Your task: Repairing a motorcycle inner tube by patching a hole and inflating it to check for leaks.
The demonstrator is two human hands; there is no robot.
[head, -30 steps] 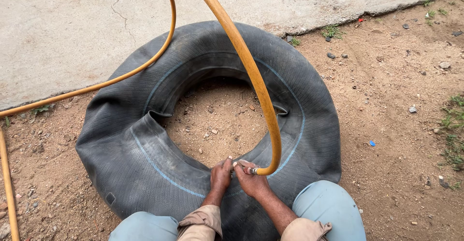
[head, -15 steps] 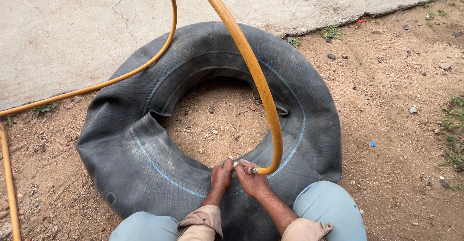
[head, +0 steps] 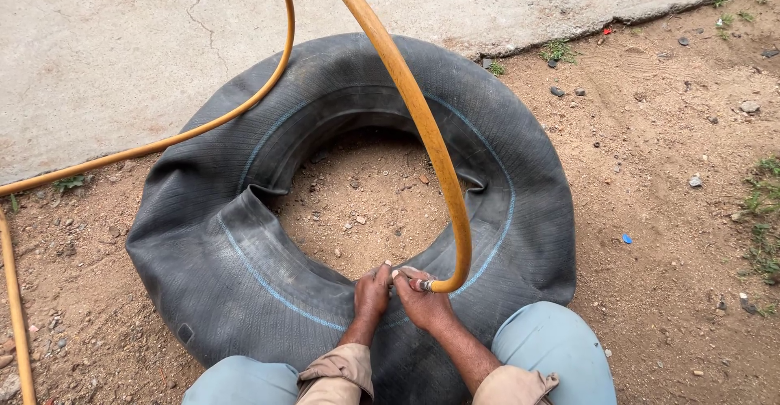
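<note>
A large black rubber inner tube (head: 244, 275) with a thin blue line lies on the dirt in front of my knees, partly slack and creased on its left side. An orange hose (head: 422, 121) curves down from the top of the view to the tube's near inner edge. My right hand (head: 422, 301) grips the hose's metal end fitting there. My left hand (head: 371, 291) rests beside it, fingers pressed on the tube at the same spot. The valve itself is hidden under my fingers.
A concrete slab (head: 106, 56) covers the far left and top. Brown dirt (head: 674, 234) with small stones and tufts of grass lies to the right. The hose loops back along the left edge (head: 16, 324). My knees in light blue trousers (head: 561, 348) frame the bottom.
The tube looks slightly fuller. Both hands stay at the same spot on the hose end.
</note>
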